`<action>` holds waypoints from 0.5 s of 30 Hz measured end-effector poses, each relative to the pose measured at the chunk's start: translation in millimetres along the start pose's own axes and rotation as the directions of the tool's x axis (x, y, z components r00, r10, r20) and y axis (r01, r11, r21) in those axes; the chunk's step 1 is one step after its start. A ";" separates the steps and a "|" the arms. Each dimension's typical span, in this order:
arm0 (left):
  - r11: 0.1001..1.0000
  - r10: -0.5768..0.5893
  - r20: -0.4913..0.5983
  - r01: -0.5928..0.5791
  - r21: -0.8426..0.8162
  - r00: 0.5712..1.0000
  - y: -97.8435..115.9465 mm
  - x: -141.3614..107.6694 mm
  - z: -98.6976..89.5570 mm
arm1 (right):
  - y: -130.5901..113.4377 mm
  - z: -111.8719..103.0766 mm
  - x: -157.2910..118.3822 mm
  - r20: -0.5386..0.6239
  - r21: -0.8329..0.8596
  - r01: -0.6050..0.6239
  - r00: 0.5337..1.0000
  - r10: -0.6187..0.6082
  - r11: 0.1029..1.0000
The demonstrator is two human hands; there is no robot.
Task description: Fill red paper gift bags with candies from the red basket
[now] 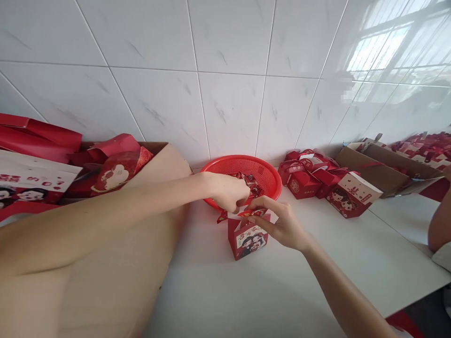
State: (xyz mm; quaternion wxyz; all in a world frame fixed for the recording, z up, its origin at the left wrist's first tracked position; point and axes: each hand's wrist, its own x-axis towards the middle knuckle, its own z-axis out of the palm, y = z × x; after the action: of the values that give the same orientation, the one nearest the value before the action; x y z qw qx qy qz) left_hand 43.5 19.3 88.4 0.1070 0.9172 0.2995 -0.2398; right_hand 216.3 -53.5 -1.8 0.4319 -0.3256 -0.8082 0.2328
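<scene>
A small red and white gift box [248,239] with a cartoon couple on its front stands upright on the white table, its top open. My left hand [230,191] is over the box's back left edge, fingers curled down; what they hold, if anything, is hidden. At the box's top right, my right hand [280,223] has thumb and index finger pinched around something at the opening, too small to make out. Just behind the box sits a red plastic basket [269,176] with wrapped candies [254,184] in it, partly covered by my left hand.
On the left, a large cardboard box [141,263] holds red packaging. Several red gift boxes [305,184] stand right of the basket, with another cardboard box [373,164] beyond. A person's arm [439,225] shows at the right edge. A tiled wall runs behind.
</scene>
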 end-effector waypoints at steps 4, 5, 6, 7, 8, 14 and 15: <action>0.995 0.013 0.046 -0.008 -0.097 0.999 -14.0 3.0 -2.8 | 6.8 -1.0 6.6 -0.047 -0.028 0.016 0.999 -0.017 0.999; 0.993 0.019 0.056 -0.013 -0.115 0.998 -15.7 3.7 -2.9 | 8.3 -2.3 7.6 -0.041 -0.029 0.012 0.999 -0.014 1.000; 0.992 0.032 0.064 -0.023 -0.127 0.997 -16.9 4.2 -2.8 | 9.7 -3.6 8.1 -0.008 -0.028 0.010 1.000 -0.010 1.000; 0.990 0.051 0.067 -0.042 -0.136 0.996 -17.7 4.7 -2.5 | 10.8 -5.0 8.2 0.049 -0.026 0.009 0.999 -0.007 1.000; 0.988 0.073 0.069 -0.063 -0.140 0.995 -18.2 5.1 -2.0 | 11.8 -6.3 8.1 0.116 -0.025 0.011 0.993 -0.008 1.000; 0.984 0.104 0.062 -0.094 -0.151 0.993 -18.4 6.0 -0.2 | 15.7 -13.4 7.3 0.253 -0.024 0.031 0.967 -0.024 0.999; 0.985 0.097 0.058 -0.087 -0.147 0.994 -18.1 5.9 -0.4 | 16.0 -14.5 8.0 0.242 -0.028 0.033 0.970 -0.025 0.999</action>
State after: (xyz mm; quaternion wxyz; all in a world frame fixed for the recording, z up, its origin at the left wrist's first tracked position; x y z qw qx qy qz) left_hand 37.0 36.8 84.7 0.1938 0.9117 0.2697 -0.2421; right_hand 230.4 -35.5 -0.4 0.3284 -0.2895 -0.8631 0.2517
